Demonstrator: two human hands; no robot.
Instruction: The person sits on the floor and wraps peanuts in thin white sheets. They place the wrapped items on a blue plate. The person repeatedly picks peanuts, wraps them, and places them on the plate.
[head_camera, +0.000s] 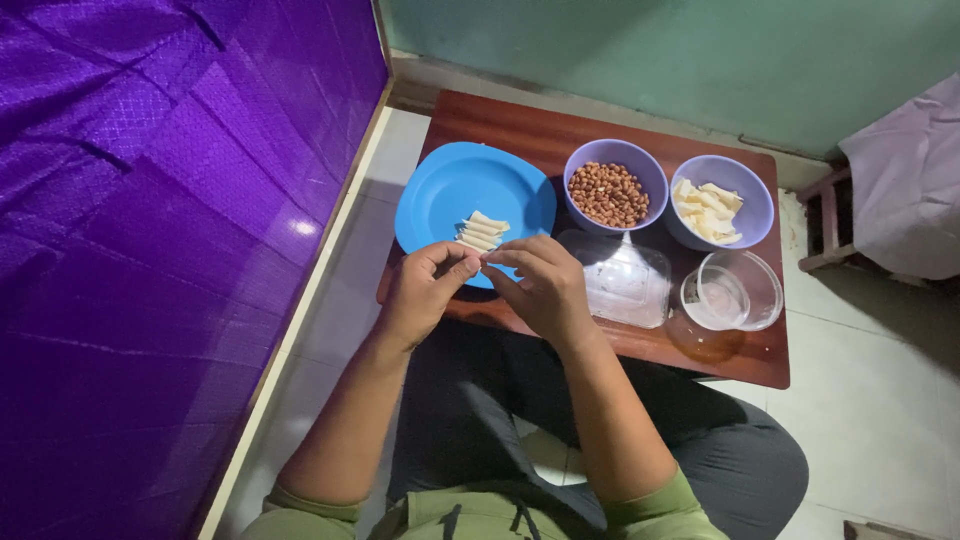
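Observation:
My left hand (425, 288) and my right hand (540, 285) meet fingertip to fingertip over the near rim of a blue plate (450, 190). Between the fingers they pinch a small pale rolled piece (481, 260), mostly hidden. Several finished pale rolls (482, 232) lie side by side on the plate, just beyond my fingers. A purple bowl of brown peanuts (608, 194) stands right of the plate. A second purple bowl (745, 205) holds pale wrapper pieces (707, 211).
All this sits on a small low wooden table (730, 360) over my lap. A clear plastic container (625, 285) and a clear round tub with its lid (732, 292) sit near the front right. A purple cloth (150, 220) fills the left; a green wall (700, 50) stands behind.

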